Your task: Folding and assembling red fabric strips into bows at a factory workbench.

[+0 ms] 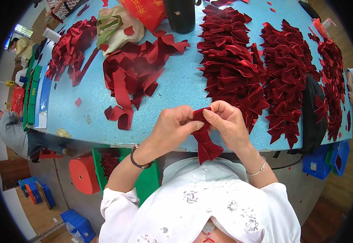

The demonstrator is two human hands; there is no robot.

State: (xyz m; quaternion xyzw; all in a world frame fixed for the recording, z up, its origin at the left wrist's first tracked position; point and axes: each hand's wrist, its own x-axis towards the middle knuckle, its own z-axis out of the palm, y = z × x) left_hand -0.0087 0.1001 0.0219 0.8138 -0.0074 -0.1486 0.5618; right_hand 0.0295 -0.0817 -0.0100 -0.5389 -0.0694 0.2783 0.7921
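Between my two hands, at the near edge of the blue table [160, 137], is a dark red velvet ribbon bow [208, 150] with one part hanging down. My left hand [174, 126] pinches its upper left side between thumb and fingers. Thumb and fingers of my right hand [226, 120] are closed on its upper right side, close to the left thumb. Part of the ribbon is hidden by the fingers. Just beyond my hands lies a long pile of finished-looking red velvet bows [231, 60]. Loose lengths of red ribbon [134, 71] lie beyond my left hand.
More bow piles [285, 73] stand to the right beside a black bag [312, 113]. Farther off are a dark cylinder [179, 16], a cream cloth bag [119, 28] and another ribbon heap [73, 44]. A red roll [84, 174] and green bin [146, 178] sit below the table edge.
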